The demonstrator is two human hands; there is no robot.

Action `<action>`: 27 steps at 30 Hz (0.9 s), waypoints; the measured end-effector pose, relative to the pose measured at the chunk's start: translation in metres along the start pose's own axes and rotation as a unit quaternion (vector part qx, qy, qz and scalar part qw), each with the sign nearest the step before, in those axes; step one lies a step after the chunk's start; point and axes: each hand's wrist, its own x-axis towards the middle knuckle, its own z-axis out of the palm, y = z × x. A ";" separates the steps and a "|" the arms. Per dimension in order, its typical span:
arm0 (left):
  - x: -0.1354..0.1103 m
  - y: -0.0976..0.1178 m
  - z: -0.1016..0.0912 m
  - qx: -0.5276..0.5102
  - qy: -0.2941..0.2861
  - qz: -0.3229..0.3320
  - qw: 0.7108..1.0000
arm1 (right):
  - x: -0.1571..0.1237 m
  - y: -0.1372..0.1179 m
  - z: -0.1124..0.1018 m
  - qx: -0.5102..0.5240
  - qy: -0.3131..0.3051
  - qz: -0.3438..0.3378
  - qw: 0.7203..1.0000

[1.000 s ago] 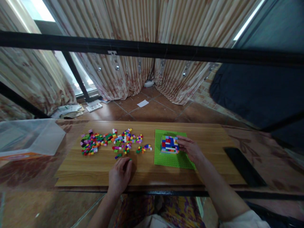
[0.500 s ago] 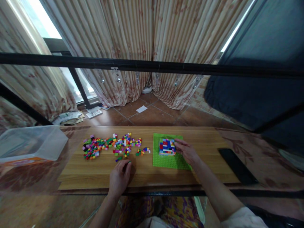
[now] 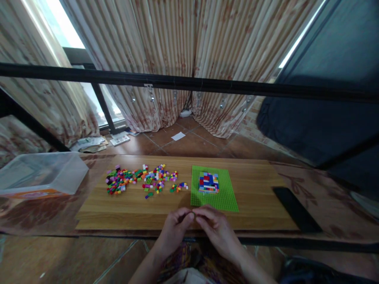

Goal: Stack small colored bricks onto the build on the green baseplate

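Note:
My left hand [image 3: 173,228] and my right hand [image 3: 218,229] meet over the front edge of the wooden board. Their fingertips are closed on a small green toy brick [image 3: 193,213], mostly covered by the fingers. Just beyond them lies the green baseplate [image 3: 227,193]. On it stands a low, square build of multicoloured bricks [image 3: 209,182], with blue, red and white pieces on top. To the left, loose bricks [image 3: 118,179] are spread in a long heap, with a few small bricks [image 3: 149,195] lying in front of it.
The wooden board [image 3: 254,213] carries everything. At its right end lies a black flat object [image 3: 296,209]. A clear plastic bin [image 3: 72,173] stands off the left end. A dark bar [image 3: 189,82] crosses beyond the board, in front of striped curtains [image 3: 166,47].
My right hand has left the brick build and come back toward me. My left hand has moved right from beside the loose bricks, and both now meet at the green brick.

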 end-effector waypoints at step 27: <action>0.009 0.003 0.032 -0.189 0.007 -0.091 0.978 | -0.003 -0.008 -0.017 -0.123 0.009 -0.022 0.992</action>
